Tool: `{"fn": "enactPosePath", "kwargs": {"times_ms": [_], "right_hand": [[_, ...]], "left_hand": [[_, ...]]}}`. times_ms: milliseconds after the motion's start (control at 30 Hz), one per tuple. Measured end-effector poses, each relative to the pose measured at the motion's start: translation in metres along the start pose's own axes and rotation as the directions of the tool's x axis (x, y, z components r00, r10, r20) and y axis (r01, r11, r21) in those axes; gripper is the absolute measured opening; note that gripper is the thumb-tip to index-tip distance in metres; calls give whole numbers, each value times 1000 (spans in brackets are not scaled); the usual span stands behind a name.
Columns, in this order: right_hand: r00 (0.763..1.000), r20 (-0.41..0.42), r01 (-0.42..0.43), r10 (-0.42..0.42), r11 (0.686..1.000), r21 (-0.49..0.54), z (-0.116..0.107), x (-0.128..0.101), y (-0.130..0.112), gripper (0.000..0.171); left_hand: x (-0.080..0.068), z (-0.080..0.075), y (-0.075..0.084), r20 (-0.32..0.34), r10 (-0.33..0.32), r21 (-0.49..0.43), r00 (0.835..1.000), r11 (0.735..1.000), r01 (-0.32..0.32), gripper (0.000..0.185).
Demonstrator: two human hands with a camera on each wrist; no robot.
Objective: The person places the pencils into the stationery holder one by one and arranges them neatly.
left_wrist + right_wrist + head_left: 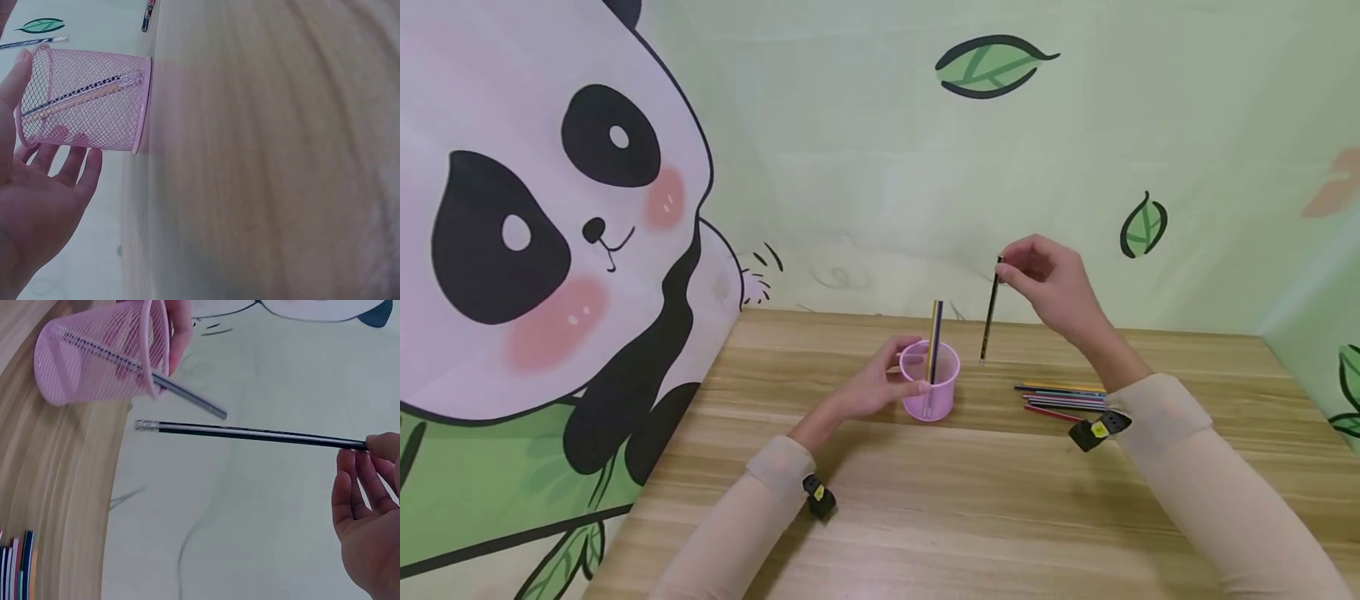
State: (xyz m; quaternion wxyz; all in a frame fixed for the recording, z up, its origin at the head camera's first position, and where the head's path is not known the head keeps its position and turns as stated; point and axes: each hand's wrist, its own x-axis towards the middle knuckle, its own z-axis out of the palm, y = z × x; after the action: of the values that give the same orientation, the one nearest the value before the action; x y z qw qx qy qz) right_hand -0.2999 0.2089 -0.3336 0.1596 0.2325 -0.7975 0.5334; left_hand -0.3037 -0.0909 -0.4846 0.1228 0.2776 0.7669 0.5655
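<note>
Cup left of pencils, on table.

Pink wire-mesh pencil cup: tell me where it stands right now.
In the head view the pink wire-mesh pencil cup stands mid-table on the wooden table, the left hand around it, left of the loose pencil pile.
</note>
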Motion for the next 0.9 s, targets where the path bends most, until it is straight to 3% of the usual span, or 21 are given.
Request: {"fn": "enactPosePath", "kwargs": {"times_ms": [300,567,900], "right_hand": [[998,42,47,-51,993,105,25,3,-14,18],[996,93,-28,16,991,134,52,0,8,16],[984,166,-74,58,993,90,79,-13,28,14]], "left_hand": [[1,-2,1,-9,-7,33,1000,999,8,79],[2,-2,-1,0,4,13,1000,1000,-4,78],[1,-1,3,0,-7,11,1000,1000,7,76]]}}
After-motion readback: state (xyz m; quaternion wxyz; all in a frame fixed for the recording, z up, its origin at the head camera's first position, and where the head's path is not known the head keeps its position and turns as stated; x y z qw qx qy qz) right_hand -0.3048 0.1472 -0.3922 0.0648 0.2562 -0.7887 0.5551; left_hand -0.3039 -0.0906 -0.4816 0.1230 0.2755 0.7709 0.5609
